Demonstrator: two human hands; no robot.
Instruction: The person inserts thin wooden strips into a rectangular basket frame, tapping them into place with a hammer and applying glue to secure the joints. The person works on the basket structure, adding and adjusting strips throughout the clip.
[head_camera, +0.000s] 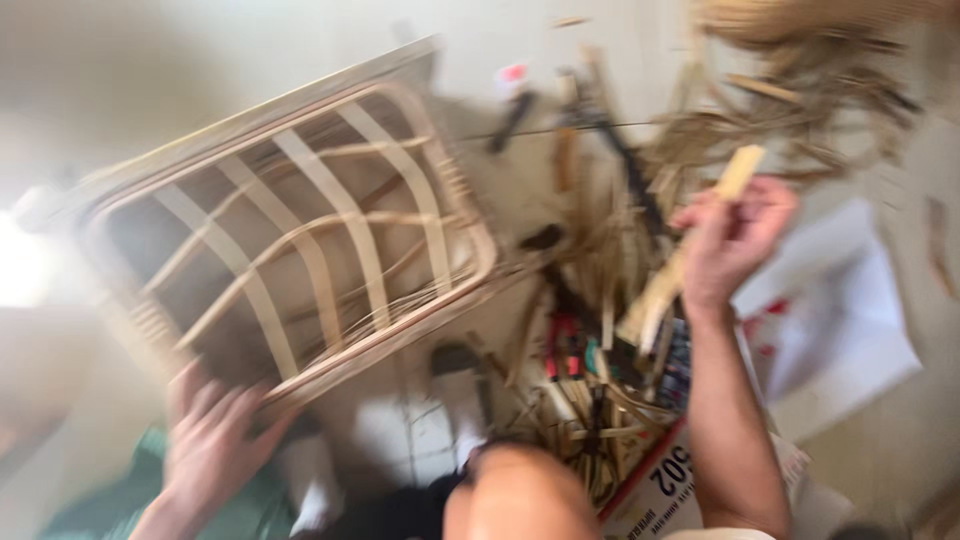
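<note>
Nearest the camera, a bent knee (520, 495) sits low in the middle, with a cardboard box (660, 490) just beside it, its edge red and white. To the left, the left hand (210, 440) has its fingers spread and pressed against the lower corner of a rattan frame (290, 240) — a rounded rectangle of pale cane with curved slats crossing it, tilted and held up off the light tiled floor (420, 440). On the other side the right hand (730, 240) is raised on a bare forearm, fingers curled shut around a flat pale wooden strip (690, 250) that runs down-left from the fist and sticks out above it. Below and between the hands lies a jumble of cane offcuts and tools (590, 340), some with red handles, all heavily blurred. Farther right is a sheet of white paper (840, 310) with red marks, and at the far top right a heap of loose dry fibre (800, 90).
</note>
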